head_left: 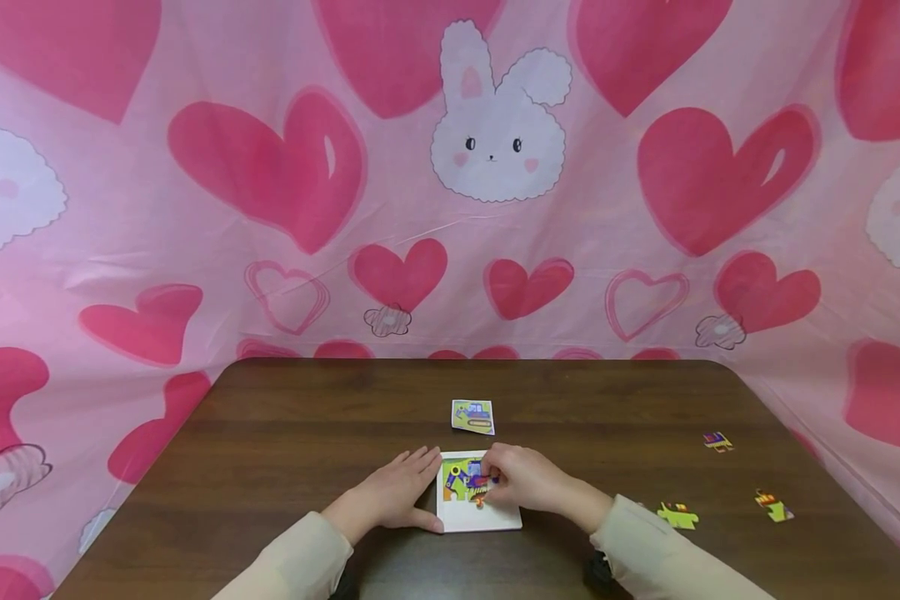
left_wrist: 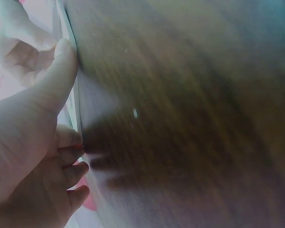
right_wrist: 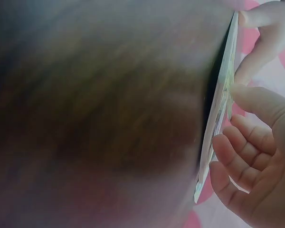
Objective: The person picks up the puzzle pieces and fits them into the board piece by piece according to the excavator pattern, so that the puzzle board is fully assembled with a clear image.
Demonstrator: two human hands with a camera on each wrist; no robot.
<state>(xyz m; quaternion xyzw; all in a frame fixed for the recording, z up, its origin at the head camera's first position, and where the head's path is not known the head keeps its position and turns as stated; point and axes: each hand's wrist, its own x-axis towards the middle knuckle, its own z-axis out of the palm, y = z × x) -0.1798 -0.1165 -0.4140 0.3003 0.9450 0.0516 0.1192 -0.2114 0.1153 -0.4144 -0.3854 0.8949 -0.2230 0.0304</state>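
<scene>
A white puzzle board (head_left: 480, 522) lies near the table's front, with joined pieces (head_left: 457, 479) of a colourful vehicle picture in its upper part. My left hand (head_left: 390, 494) rests along the board's left edge, fingers extended and thumb by the lower left corner. Over the right side of the board, my right hand (head_left: 532, 478) pinches a puzzle piece (head_left: 481, 501) with an orange part showing; the fingers hide much of it. In the right wrist view, the piece (right_wrist: 229, 108) appears edge-on, tilted by the thumb, above the board (right_wrist: 217, 102).
A small picture card (head_left: 472, 416) of a similar vehicle lies behind the board. Loose puzzle pieces are spread on the right: a purple one (head_left: 717, 442), a yellow-green one (head_left: 677, 517) and an orange-and-green one (head_left: 775, 506). A pink heart-print cloth (head_left: 450, 225) hangs behind the brown table (head_left: 307, 433).
</scene>
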